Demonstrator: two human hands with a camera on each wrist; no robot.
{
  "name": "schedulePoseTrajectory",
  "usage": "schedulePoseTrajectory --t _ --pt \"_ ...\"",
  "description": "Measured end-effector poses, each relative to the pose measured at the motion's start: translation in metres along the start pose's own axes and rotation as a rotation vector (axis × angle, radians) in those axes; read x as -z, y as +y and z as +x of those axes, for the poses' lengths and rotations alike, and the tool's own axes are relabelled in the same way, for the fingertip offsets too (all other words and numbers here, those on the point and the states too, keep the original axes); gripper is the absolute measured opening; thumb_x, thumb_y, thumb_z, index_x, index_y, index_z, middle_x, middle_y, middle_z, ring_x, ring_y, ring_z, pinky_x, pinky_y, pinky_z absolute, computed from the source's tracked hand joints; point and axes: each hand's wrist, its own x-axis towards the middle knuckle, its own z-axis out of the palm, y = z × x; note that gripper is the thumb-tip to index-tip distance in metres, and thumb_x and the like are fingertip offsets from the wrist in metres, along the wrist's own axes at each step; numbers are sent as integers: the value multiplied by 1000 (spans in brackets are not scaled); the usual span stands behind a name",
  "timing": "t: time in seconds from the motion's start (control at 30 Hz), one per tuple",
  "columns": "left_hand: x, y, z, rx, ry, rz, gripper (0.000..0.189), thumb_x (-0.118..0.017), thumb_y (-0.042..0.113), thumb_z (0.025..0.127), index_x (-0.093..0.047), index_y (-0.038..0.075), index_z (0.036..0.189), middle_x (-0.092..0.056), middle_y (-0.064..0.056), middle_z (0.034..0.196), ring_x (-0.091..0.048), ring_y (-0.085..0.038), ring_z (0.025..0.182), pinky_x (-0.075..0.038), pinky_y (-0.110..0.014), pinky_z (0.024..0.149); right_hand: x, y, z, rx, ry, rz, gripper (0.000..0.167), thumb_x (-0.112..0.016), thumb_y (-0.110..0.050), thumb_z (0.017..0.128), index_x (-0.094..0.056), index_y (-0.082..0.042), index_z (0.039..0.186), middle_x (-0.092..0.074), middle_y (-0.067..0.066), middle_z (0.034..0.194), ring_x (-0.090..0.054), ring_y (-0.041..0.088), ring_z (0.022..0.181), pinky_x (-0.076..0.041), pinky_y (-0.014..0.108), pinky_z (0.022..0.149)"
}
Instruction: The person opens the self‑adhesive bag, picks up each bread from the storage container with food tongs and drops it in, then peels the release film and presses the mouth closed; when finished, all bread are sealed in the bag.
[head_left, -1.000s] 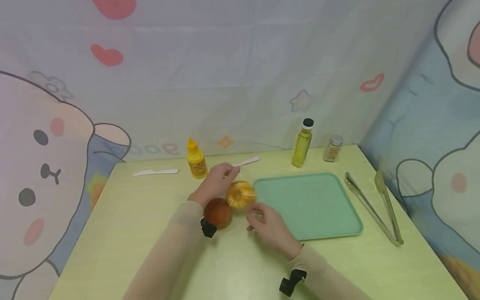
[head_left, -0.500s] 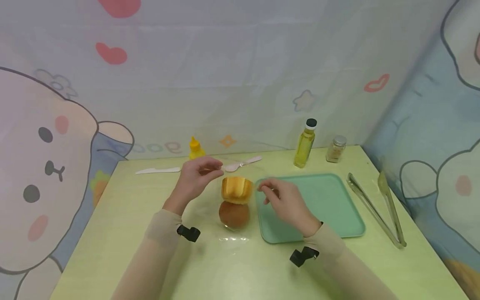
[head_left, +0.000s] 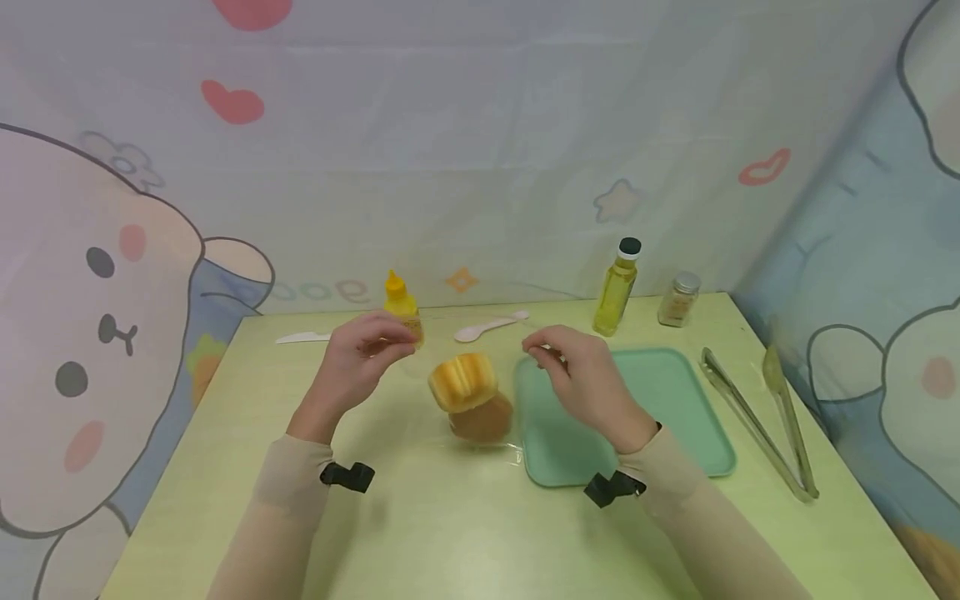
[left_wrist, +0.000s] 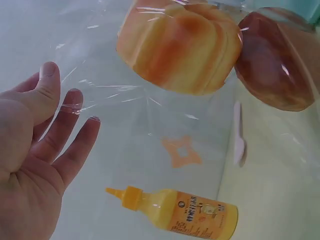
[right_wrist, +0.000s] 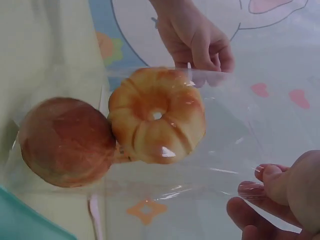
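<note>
A clear plastic bag [right_wrist: 220, 172] hangs above the table, stretched between both hands. My left hand [head_left: 351, 360] pinches one side of its upper edge between thumb and fingers, also seen in the left wrist view. The opposite side is pinched by my right hand [head_left: 588, 379]. Inside the bag are a golden ring-shaped bread [right_wrist: 187, 112] with a ridged surface and a round brown bun [right_wrist: 65, 145]. In the head view the ring bread [head_left: 463, 382] lies over the upper part of the bun [head_left: 486, 422].
A green tray [head_left: 551, 471] lies to the right, partly under my right forearm. Metal tongs [head_left: 757, 429] lie beyond it. Along the back stand a yellow squeeze bottle [left_wrist: 200, 212], an oil bottle [head_left: 617, 292] and a spice jar [head_left: 678, 302]. A pink spoon [head_left: 487, 327] and a white knife [head_left: 302, 337] lie there too.
My hands have spread apart and risen, the left going left and the right going right and up. The bag with the breads has lifted, and the ring bread has tilted.
</note>
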Motion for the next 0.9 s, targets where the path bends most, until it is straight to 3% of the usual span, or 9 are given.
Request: schedulePoseTrajectory --t 0.3,0.57,0.67,0.77,0.9 --pt "3 13 -8 -115 61 -100 20 -69 -22 89 -71 -5 98 -68 -12 102 -64 -14 90 -58 -22 78 4 -4 9 172 137 -37 11 -73 0 97 -75 -7 105 -75 5 100 -63 13 78 -54 29 62" --pt "3 16 -14 -192 142 -139 17 -71 -22 87 -73 -7 95 -73 -13 96 -69 -13 93 -58 -23 83 1 -5 13 269 232 12 13 -73 5 94 -75 -5 101 -75 7 97 -64 16 79 -54 28 65" --pt "3 20 -14 -213 167 -150 17 -71 -23 86 -73 -8 95 -74 -12 98 -70 -13 94 -59 -23 84 2 -5 15 275 249 21 13 -73 5 95 -76 -5 102 -76 8 97 -64 16 79 -54 27 66" --pt "2 21 -15 -196 177 -163 21 -70 -27 83 -73 -10 96 -74 -12 98 -73 -12 91 -60 -23 82 1 -5 15 256 245 43 15 -73 5 94 -77 -5 104 -76 7 99 -66 17 82 -55 28 68" --pt "-1 19 -17 -155 173 -221 29 -68 -31 82 -67 -15 107 -72 -11 97 -76 -14 83 -62 -26 77 -2 -5 14 135 220 137 23 -76 0 95 -75 -5 117 -77 5 100 -72 18 88 -60 29 75"
